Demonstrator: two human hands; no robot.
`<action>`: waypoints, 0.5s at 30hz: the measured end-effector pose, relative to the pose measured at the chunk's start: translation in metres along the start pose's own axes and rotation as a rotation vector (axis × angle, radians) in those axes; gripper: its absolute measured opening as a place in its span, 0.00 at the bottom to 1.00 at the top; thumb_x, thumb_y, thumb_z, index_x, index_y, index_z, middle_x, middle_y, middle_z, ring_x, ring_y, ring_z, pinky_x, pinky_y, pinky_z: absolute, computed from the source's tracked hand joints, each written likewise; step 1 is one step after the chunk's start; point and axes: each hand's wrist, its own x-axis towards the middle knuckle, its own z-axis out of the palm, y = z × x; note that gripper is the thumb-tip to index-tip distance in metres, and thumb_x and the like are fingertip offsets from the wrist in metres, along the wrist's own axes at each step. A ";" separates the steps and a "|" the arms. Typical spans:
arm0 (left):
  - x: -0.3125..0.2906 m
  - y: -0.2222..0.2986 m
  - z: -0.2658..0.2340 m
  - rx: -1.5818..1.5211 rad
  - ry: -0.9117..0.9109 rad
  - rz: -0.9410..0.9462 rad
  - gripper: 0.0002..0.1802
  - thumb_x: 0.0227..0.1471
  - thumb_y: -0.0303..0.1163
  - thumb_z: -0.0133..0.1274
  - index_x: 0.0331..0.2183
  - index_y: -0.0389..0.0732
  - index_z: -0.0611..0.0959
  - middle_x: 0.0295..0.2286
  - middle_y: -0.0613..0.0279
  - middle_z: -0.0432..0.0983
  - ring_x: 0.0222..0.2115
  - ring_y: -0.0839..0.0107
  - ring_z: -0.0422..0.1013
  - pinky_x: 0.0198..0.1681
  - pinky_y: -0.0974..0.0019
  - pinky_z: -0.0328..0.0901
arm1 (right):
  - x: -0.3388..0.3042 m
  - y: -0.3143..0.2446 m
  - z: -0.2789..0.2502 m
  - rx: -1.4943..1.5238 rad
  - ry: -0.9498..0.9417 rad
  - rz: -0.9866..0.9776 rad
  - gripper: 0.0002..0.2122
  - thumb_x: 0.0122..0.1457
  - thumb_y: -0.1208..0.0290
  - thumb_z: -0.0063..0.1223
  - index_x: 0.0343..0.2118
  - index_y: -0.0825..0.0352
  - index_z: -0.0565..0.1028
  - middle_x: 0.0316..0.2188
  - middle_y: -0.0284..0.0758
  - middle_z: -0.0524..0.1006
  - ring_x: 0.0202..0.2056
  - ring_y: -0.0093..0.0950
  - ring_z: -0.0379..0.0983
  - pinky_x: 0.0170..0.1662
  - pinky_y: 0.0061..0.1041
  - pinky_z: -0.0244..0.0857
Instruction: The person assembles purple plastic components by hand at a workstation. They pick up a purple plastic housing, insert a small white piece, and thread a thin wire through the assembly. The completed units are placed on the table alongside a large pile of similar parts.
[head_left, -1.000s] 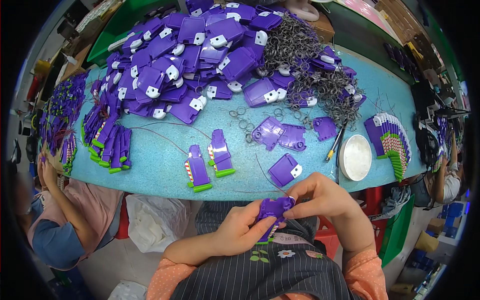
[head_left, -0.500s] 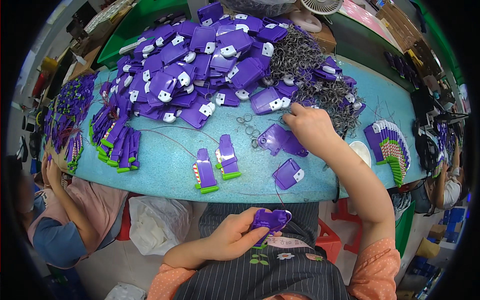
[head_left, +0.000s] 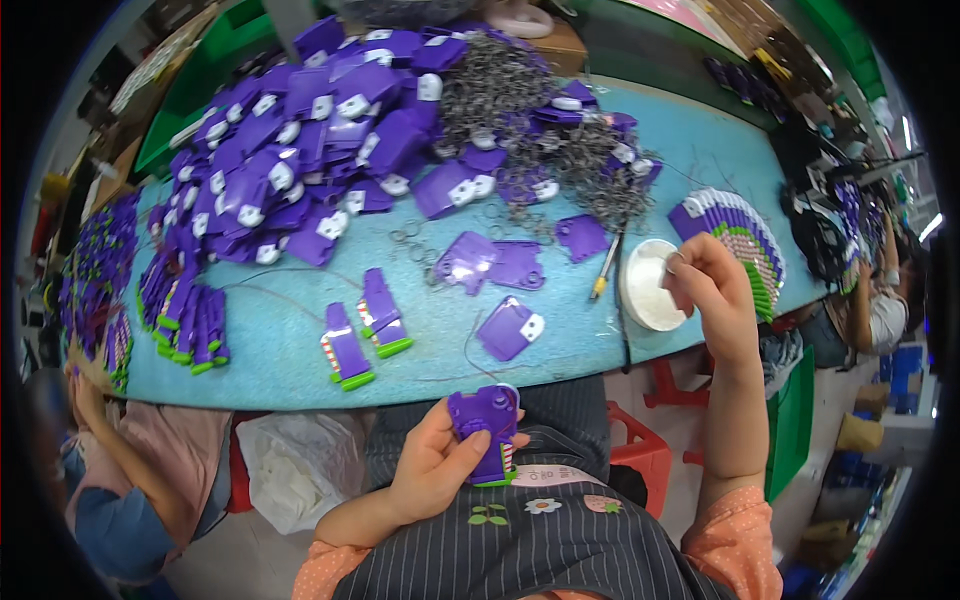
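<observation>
My left hand point(head_left: 430, 462) grips a purple plastic casing point(head_left: 490, 412) with a green lower end and a striped side, held just off the table's front edge. A thin dark wire runs up from the casing. Over the right rim of a white bowl point(head_left: 643, 295), my right hand point(head_left: 718, 290) has its fingertips pinched together; whatever may be between them is too small to make out. A purple cover with a white corner point(head_left: 510, 329) lies on the table in front of my left hand. Two purple-and-green assemblies point(head_left: 346, 345) rest to its left.
A large heap of purple covers point(head_left: 290, 130) fills the back left, beside piled metal rings point(head_left: 495, 90). Left of the bowl lies a screwdriver point(head_left: 606, 270). Fanned assemblies point(head_left: 745, 235) sit at the right. A person's arm point(head_left: 120, 435) shows at the left, above a white bag point(head_left: 300, 470).
My right hand has left the loose purple parts near the rings and moved right to the bowl. My left hand has turned the casing more upright. The whole view has shifted.
</observation>
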 end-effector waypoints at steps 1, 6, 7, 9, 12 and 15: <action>0.000 -0.001 -0.001 -0.019 -0.026 -0.009 0.19 0.58 0.24 0.39 0.51 0.32 0.62 0.45 0.43 0.69 0.44 0.57 0.70 0.48 0.59 0.66 | -0.010 0.002 -0.005 -0.115 0.092 -0.069 0.02 0.54 0.78 0.49 0.27 0.70 0.70 0.25 0.33 0.73 0.26 0.17 0.68 0.25 0.15 0.56; 0.008 -0.001 -0.002 -0.079 -0.104 -0.071 0.19 0.58 0.22 0.39 0.52 0.32 0.62 0.46 0.46 0.68 0.46 0.60 0.69 0.50 0.61 0.64 | -0.027 0.022 -0.007 -0.676 0.263 -0.237 0.04 0.48 0.80 0.55 0.24 0.70 0.71 0.25 0.37 0.71 0.30 0.28 0.69 0.32 0.21 0.59; 0.009 -0.001 -0.002 -0.084 -0.113 -0.081 0.19 0.58 0.22 0.39 0.52 0.32 0.62 0.46 0.46 0.68 0.46 0.61 0.69 0.50 0.61 0.64 | -0.026 0.032 -0.005 -0.692 0.284 -0.283 0.04 0.46 0.80 0.57 0.23 0.70 0.71 0.26 0.38 0.70 0.31 0.31 0.69 0.34 0.23 0.59; 0.013 -0.002 -0.002 -0.070 -0.144 -0.101 0.20 0.58 0.22 0.39 0.52 0.32 0.61 0.46 0.46 0.68 0.46 0.61 0.69 0.50 0.61 0.64 | -0.027 0.045 -0.007 -0.710 0.293 -0.297 0.05 0.45 0.80 0.58 0.25 0.70 0.73 0.29 0.39 0.71 0.32 0.32 0.68 0.36 0.26 0.61; 0.013 -0.004 -0.002 -0.066 -0.142 -0.080 0.20 0.58 0.22 0.39 0.52 0.32 0.61 0.47 0.47 0.67 0.47 0.62 0.68 0.50 0.62 0.63 | -0.028 0.047 -0.006 -0.673 0.323 -0.285 0.04 0.47 0.81 0.57 0.26 0.70 0.73 0.30 0.37 0.71 0.32 0.27 0.68 0.35 0.21 0.60; 0.014 -0.004 -0.001 -0.054 -0.128 -0.074 0.20 0.58 0.22 0.38 0.53 0.32 0.61 0.48 0.48 0.66 0.47 0.62 0.68 0.51 0.62 0.63 | -0.041 0.031 -0.003 -0.400 0.352 -0.197 0.03 0.49 0.81 0.55 0.28 0.70 0.73 0.31 0.35 0.71 0.31 0.21 0.66 0.34 0.16 0.58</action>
